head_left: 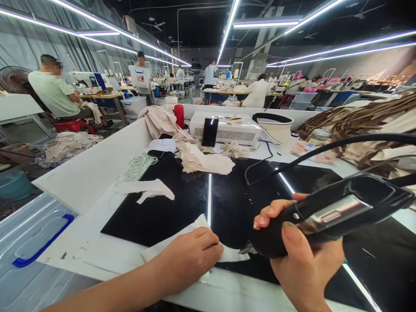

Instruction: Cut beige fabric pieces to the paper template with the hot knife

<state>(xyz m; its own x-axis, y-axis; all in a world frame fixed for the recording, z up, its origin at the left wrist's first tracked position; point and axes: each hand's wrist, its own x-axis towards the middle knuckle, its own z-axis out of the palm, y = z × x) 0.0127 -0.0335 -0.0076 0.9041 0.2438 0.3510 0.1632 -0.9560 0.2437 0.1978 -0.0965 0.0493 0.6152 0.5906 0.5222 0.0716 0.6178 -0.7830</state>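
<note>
My right hand [302, 255] grips a black hand tool [338, 208] with a metal plate and a black cable [325, 149] running off to the right; its tip points down at the near edge of the glossy black work mat [182, 199]. My left hand [190, 255] lies with curled fingers on a pale piece of fabric [195, 227], pressing it flat on the mat just left of the tool's tip. Part of the fabric is hidden under my hand.
More pale fabric pieces [201, 160], a strip [147, 188] and coiled white cord [138, 167] lie further back, with a white machine box [227, 128], a black phone [209, 132] and a stack of brown straps [360, 121] at right. Other people work at tables behind.
</note>
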